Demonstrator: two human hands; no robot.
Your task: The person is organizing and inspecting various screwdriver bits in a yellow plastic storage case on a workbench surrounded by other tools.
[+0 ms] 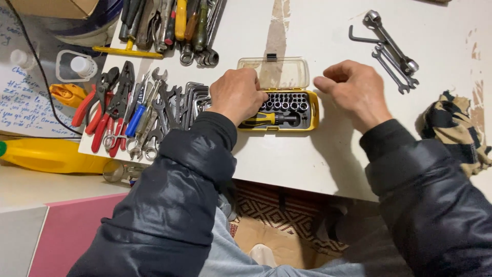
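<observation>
**Open bit case at the table edge, both hands at its sides**

Taking the yellow bit case point(279, 110) as the landmark and reading from the left: far left of it, off the white table point(307, 159), lay a yellow plastic container point(51, 154) on its side, contents not visible; nearer, a heap of red-handled pliers point(102, 113) and spanners point(154, 113) crowded the table; behind and left of the case lay a second row of screwdrivers and tools point(174, 25).

The left hand point(237, 95) rested curled over the case's left end, knuckles up, fingers folded down onto the tray; whether they pinched anything could not be told. The case sat open, its clear lid point(274, 73) tipped back; inside, a row of dark sockets point(284, 101) stood in their holes, and a yellow-and-black driver handle point(269, 119) lay along the front slot.

The right hand point(353, 92) hovered just right of the case, loosely curled, thumb and forefinger drawn near each other, apparently holding nothing; a very small bit there could be hidden.

Judged from this, the case stood near the table's front edge; a shove from either hand could slide it off and spill the sockets to the floor; the hinged lid might also drop shut on fingers.

Well to the right lay three loose wrenches point(392, 48); further right, a patterned cloth point(456, 131).
</observation>
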